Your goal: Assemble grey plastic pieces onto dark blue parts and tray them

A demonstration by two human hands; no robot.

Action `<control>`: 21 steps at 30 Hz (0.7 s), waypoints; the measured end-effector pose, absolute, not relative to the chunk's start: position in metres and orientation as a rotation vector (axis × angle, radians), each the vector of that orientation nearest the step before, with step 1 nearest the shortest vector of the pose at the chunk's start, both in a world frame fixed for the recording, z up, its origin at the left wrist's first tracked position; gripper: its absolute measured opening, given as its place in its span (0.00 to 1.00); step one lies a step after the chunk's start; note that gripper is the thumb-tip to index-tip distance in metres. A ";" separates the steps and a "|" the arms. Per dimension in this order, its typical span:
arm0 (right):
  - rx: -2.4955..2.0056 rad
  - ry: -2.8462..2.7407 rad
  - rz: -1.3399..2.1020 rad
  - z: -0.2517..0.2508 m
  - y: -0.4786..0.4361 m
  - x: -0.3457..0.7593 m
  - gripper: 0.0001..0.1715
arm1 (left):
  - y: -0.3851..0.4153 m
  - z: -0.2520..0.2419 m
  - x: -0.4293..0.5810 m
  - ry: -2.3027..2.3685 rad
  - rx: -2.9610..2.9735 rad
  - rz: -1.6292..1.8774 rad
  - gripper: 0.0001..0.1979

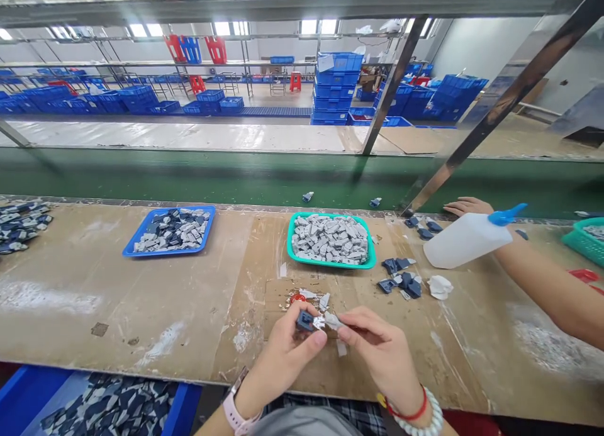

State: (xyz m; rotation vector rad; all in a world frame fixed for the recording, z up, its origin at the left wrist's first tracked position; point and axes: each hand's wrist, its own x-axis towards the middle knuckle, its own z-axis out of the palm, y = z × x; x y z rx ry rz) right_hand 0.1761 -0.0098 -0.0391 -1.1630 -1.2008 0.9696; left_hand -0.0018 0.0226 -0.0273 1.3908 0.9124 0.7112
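Observation:
My left hand (295, 341), with a pink watch on its wrist, pinches a dark blue plastic part (305, 321) above the cardboard-covered table. Between thumb and fingers, my right hand (375, 341) grips a light grey piece (333, 321), its tip close against the dark part; whether they touch is too small to tell. Just beyond my hands, a few grey pieces (324, 301) and a red round item (297, 298) lie on the table. A green tray (290, 250) full of grey pieces stands farther back.
A blue tray (207, 234) of mixed parts stands left. Dark parts (410, 286), a crumpled white wad (440, 287) and a white bottle (465, 241) are at right, beside another person's arm (542, 285). A blue bin (189, 404) sits below. A green belt (212, 175) runs behind.

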 end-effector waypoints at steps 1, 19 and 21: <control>-1.165 -1.248 0.881 -0.033 -0.011 0.173 0.06 | 0.022 -0.025 0.002 0.899 1.397 0.718 0.13; -0.969 -2.030 0.608 -0.019 -0.010 0.170 0.13 | 0.008 -0.027 -0.008 1.237 1.286 0.888 0.13; -1.042 -1.966 0.614 -0.018 0.007 0.184 0.10 | 0.004 -0.032 -0.051 1.428 1.067 1.057 0.15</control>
